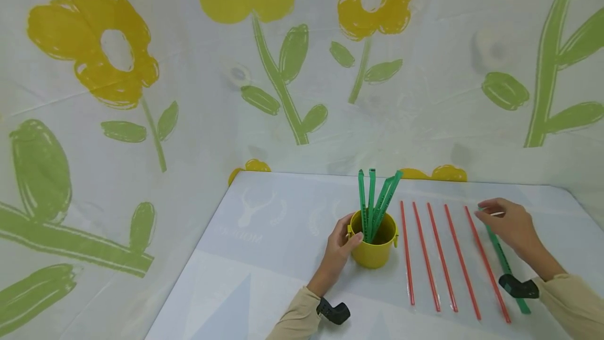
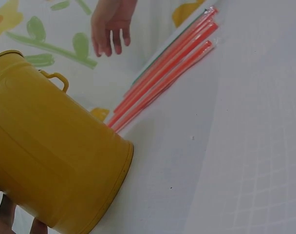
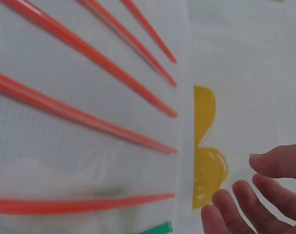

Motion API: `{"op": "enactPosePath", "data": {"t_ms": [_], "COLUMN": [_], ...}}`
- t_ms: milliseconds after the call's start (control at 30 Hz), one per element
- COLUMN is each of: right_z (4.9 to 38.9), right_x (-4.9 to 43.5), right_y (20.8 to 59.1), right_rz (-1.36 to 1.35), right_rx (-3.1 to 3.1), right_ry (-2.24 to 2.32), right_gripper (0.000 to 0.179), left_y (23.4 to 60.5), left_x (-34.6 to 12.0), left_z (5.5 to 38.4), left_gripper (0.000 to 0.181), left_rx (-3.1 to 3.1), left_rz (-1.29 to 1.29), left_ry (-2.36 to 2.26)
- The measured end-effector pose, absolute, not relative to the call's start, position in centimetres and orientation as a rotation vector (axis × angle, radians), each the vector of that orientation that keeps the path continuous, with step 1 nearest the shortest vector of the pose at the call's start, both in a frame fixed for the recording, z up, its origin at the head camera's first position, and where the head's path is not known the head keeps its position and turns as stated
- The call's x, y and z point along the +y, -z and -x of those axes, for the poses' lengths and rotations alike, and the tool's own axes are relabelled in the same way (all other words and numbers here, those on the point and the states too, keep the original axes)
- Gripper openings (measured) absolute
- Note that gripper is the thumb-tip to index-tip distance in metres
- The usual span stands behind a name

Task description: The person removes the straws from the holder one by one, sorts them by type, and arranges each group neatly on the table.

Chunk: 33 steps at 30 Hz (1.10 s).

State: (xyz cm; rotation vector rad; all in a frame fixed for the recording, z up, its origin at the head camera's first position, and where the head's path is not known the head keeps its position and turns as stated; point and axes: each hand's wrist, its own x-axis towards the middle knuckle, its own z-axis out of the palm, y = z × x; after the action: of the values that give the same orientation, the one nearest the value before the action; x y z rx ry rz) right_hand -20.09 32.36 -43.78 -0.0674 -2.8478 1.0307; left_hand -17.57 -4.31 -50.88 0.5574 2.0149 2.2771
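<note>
A yellow bucket [image 1: 371,257] with small side handles stands on the table, holding several slim green printed sticks [image 1: 371,193] upright. My left hand [image 1: 337,250] grips its left side, thumb near the rim; in the left wrist view the bucket [image 2: 60,141] hides most of those fingers. Over the far end of another green stick [image 1: 500,253], lying at the right, hovers my right hand [image 1: 511,227]. Its fingers [image 3: 248,195] are relaxed and apart in the right wrist view, with nothing between them.
Several thin red sticks [image 1: 441,256] in clear wrapping lie in a row between the bucket and the right-hand green stick. Behind the white table [image 1: 283,277] hangs a flower-printed cloth [image 1: 424,98], which also covers the left side.
</note>
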Motion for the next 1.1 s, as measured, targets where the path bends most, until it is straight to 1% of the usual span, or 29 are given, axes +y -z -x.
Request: {"op": "enactPosePath", "data": {"t_ms": [233, 500, 733, 933, 1100], "right_z": [19.8, 19.7, 19.7, 19.6, 19.6], "right_x": [30.4, 28.1, 26.0, 24.9, 24.1], "right_y": [42.9, 41.8, 41.0, 40.9, 40.8], "right_rz": [0.03, -0.058, -0.107, -0.185, -0.243], "right_rx": [-2.82, -2.754, -2.715, -2.655, -2.612], "right_ry": [-1.095, -1.082, -1.158, -1.145, -1.202], "right_gripper": [0.047, 0.04, 0.039, 0.033, 0.032], "left_y": [50.9, 50.9, 50.9, 50.9, 50.4], "left_x": [-4.3, -4.3, -4.4, -4.3, -4.3], "left_z": [17.5, 17.5, 17.5, 17.5, 17.2], "left_gripper": [0.047, 0.045, 0.045, 0.045, 0.046], "left_rx": [2.002, 2.017, 2.033, 2.03, 2.021], "left_rz": [-0.545, -0.527, -0.551, -0.539, -0.529], "left_ry": [-2.279, -2.27, -2.272, -2.266, -2.266]}}
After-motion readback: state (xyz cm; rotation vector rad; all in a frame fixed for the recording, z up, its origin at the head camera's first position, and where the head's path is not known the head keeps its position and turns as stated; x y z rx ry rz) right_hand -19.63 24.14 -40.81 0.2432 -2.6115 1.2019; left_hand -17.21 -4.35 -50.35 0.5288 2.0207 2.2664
